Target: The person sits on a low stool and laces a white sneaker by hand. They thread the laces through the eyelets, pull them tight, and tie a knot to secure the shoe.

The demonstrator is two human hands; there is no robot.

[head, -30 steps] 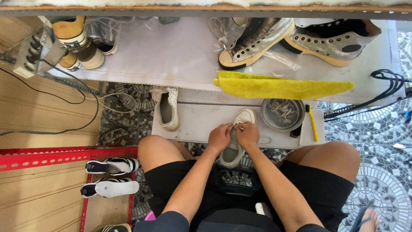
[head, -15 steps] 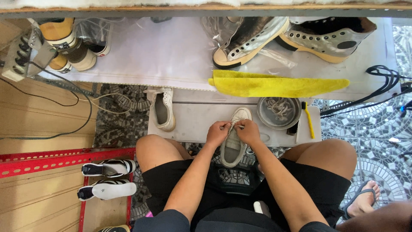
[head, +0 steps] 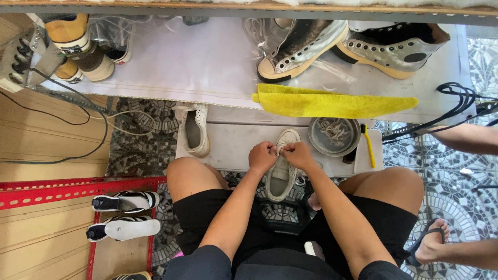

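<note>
- Both hands barely moved since the earlier frame, staying pinched together at the sneaker's front; the view shifted slightly.
- Left hand [head: 262, 156] and right hand [head: 296, 154] are closed, fingertips on the white sneaker [head: 280, 166] near its toe, centre of frame.
- Sneaker lies lengthwise on the grey worktop [head: 231, 148], heel toward the person's lap.
- Second white sneaker [head: 193, 129] sits left of it, apart.
- Round metal bowl [head: 334, 136] with laces just right; yellow brush [head: 368, 146] beside it.
- Yellow cloth [head: 332, 102] above, silver high-tops [head: 306, 44] upper right.
</note>
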